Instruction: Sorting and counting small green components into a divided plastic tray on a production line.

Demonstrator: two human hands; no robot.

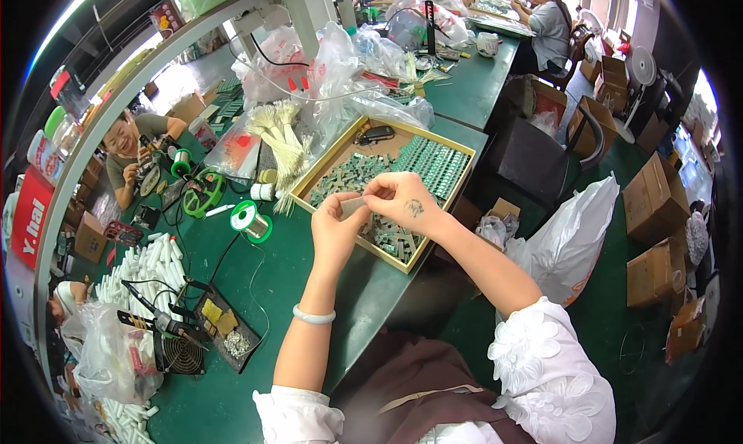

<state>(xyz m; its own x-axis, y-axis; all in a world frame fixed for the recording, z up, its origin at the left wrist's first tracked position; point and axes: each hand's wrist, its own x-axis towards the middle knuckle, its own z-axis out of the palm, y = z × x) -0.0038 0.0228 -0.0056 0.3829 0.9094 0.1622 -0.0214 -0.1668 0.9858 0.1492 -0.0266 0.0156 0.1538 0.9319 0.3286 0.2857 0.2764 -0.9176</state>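
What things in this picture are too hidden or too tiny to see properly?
Head view, the only one:
- The small pale flat piece pinched between the left hand and right hand: fingers cover most of it, so its kind is unclear.
- The small green parts in the shallow wooden tray: too small to make out.
- Contents of the clear plastic bags: blurred by glare.

- You are sitting in a small electronics assembly workshop, at a long green workbench (457, 96) running down the room.
- A wooden tray (325, 165) of small green circuit boards (433, 165) is lying in front of you.
- A solder spool (249, 219), a soldering stand with sponge (220, 324) and a small fan (179, 353) are sitting at your left.
- Other people are working at the benches, and cardboard boxes (654, 200) are piling up on the floor.
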